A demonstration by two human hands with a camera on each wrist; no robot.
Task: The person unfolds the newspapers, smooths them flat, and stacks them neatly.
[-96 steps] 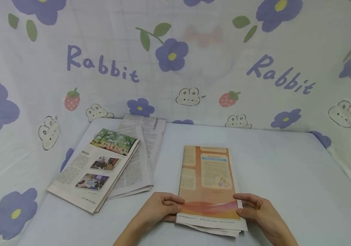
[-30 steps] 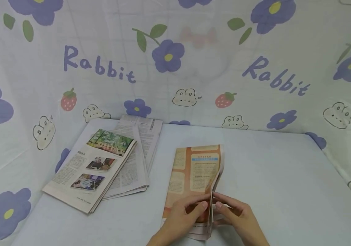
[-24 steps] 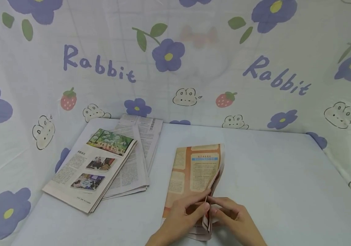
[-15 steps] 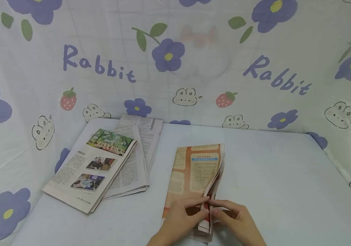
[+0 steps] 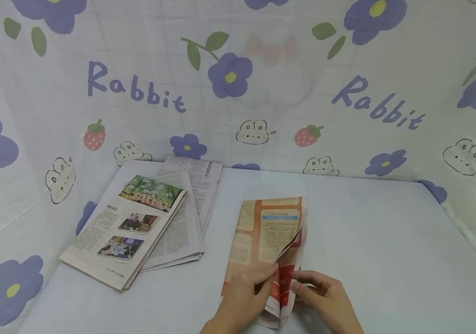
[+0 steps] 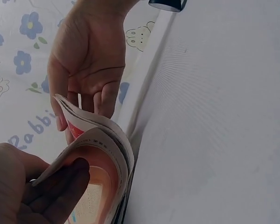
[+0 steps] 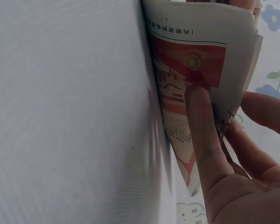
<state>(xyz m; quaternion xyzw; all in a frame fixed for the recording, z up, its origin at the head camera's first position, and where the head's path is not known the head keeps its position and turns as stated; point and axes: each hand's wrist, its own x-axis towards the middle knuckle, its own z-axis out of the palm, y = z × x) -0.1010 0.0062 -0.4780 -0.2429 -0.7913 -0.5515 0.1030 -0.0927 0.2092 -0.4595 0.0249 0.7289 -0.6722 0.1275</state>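
Observation:
In the head view a folded newspaper [image 5: 248, 241] with an orange and cream front lies at the table's middle. Its near right edge is lifted and the layers are spread apart, so red inner pages [image 5: 285, 283] show. My left hand [image 5: 242, 294] pinches the front layers between thumb and fingers; the left wrist view has them curving over in that hand [image 6: 18, 182]. From the other side my right hand [image 5: 323, 294] pinches the back layers. In the right wrist view one finger [image 7: 200, 121] lies along the outer page, below a red printed panel [image 7: 196, 60].
To the left lies a folded newspaper with colour photos [image 5: 125, 241], overlapping a grey text newspaper [image 5: 196, 204] behind it. The white table [image 5: 380, 250] reaches a hanging cloth [image 5: 279, 97] printed with flowers and rabbits at the back.
At first the newspaper lay flat, held at both sides. Its right edge has since been lifted and the hands have come together there; now the layers part wider, showing more red.

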